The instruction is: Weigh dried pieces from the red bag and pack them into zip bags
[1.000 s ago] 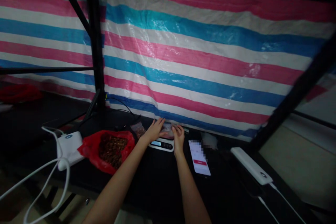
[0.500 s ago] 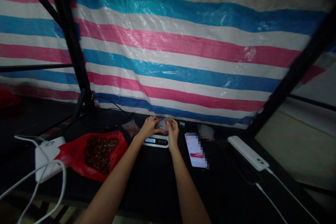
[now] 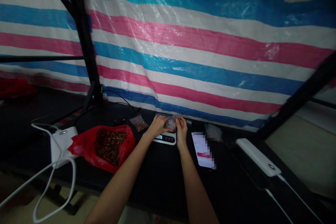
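A small clear packet (image 3: 170, 123) of brown bits rests over a little digital scale (image 3: 166, 137) on the dark table. My left hand (image 3: 157, 126) grips the packet's left side with curled fingers. My right hand (image 3: 181, 126) pinches its right side. Both hands meet above the scale's platform. A second filled clear packet (image 3: 139, 123) lies just left of my left hand.
A red plastic bag (image 3: 105, 144) full of brown bits sits open at the left. A white box (image 3: 61, 143) with white cables is further left. A phone (image 3: 203, 149) lies right of the scale, then a white power bank (image 3: 258, 156). A striped tarp (image 3: 199, 49) hangs behind black poles.
My left hand lay flat with spread fingers on the packet a second ago; both hands have since closed on it and drawn together. The view has dipped and shifted slightly.
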Demonstrator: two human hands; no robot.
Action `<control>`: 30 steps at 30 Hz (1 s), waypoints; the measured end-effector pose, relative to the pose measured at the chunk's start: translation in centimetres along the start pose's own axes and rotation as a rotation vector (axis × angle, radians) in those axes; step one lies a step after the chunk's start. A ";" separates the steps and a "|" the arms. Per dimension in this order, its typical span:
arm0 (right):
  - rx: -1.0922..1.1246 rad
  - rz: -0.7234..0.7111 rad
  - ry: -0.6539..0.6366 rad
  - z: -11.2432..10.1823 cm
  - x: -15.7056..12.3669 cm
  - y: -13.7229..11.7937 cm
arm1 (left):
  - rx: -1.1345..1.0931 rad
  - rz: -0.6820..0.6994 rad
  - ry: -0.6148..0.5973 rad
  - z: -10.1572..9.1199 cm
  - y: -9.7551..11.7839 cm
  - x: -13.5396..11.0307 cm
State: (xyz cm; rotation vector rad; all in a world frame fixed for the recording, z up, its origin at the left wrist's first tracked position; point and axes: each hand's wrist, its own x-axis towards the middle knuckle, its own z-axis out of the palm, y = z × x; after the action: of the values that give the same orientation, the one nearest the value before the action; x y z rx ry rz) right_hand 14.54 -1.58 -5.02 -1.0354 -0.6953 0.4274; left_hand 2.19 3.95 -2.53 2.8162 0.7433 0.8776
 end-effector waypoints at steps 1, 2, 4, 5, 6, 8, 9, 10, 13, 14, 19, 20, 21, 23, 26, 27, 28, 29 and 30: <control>0.005 -0.003 -0.002 0.0 0.0 0.0 | 0.013 -0.005 0.005 0.1 0.1 0.0; 0.011 -0.005 -0.003 0.0 0.0 0.0 | 0.020 -0.009 0.011 0.2 0.3 0.0; 0.018 -0.008 -0.005 0.0 0.0 0.0 | 0.023 -0.014 0.022 0.3 0.4 -0.1; 0.020 -0.008 -0.009 0.0 0.0 0.0 | 0.021 -0.017 0.025 0.3 0.5 -0.2; 0.019 -0.010 -0.015 0.0 0.0 0.0 | 0.012 -0.020 0.026 0.3 0.6 -0.2; 0.015 -0.022 -0.032 0.0 -0.1 0.0 | -0.031 -0.034 0.041 0.1 0.7 -0.2; 0.012 -0.032 -0.037 0.0 -0.1 0.0 | -0.073 -0.047 0.053 0.1 0.7 -0.2; 0.007 -0.045 -0.038 0.0 -0.1 0.0 | -0.133 -0.064 0.064 0.0 0.7 -0.1; -0.023 -0.111 -0.044 0.1 -0.3 -0.5 | -0.390 -0.142 0.060 -0.4 0.5 0.1; -0.035 -0.139 -0.052 0.2 -0.4 -0.8 | -0.483 -0.167 0.047 -0.5 0.5 0.2; -0.062 -0.203 -0.084 0.7 -1.0 -2.5 | -0.858 -0.208 0.026 -1.1 0.1 0.3; -0.074 -0.204 -0.085 0.7 -1.0 -2.7 | -0.907 -0.214 0.029 -1.2 0.1 0.3; -0.087 -0.206 -0.085 0.7 -1.1 -2.8 | -0.943 -0.227 0.034 -1.3 0.0 0.3; -0.095 -0.215 -0.075 0.7 -1.2 -2.7 | -0.982 -0.252 0.046 -1.6 0.0 0.4; -0.052 -0.207 -0.026 0.7 -1.2 -2.3 | -0.993 -0.256 0.064 -2.1 0.0 0.4; -0.039 -0.203 -0.015 0.7 -1.2 -2.2 | -0.994 -0.255 0.066 -2.2 0.0 0.4; -0.035 -0.202 -0.014 0.7 -1.1 -2.1 | -0.994 -0.255 0.064 -2.2 0.0 0.4; -0.040 -0.203 -0.020 0.7 -1.1 -2.1 | -0.994 -0.257 0.061 -2.2 0.1 0.3; -0.049 -0.207 -0.032 0.7 -1.2 -2.2 | -0.994 -0.259 0.054 -2.2 0.1 0.3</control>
State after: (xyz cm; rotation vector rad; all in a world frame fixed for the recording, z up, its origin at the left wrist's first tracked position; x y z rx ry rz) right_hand 13.23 -2.85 -3.23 -0.9931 -0.8358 0.2486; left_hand 1.24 3.94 -0.54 1.7890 0.4604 0.9253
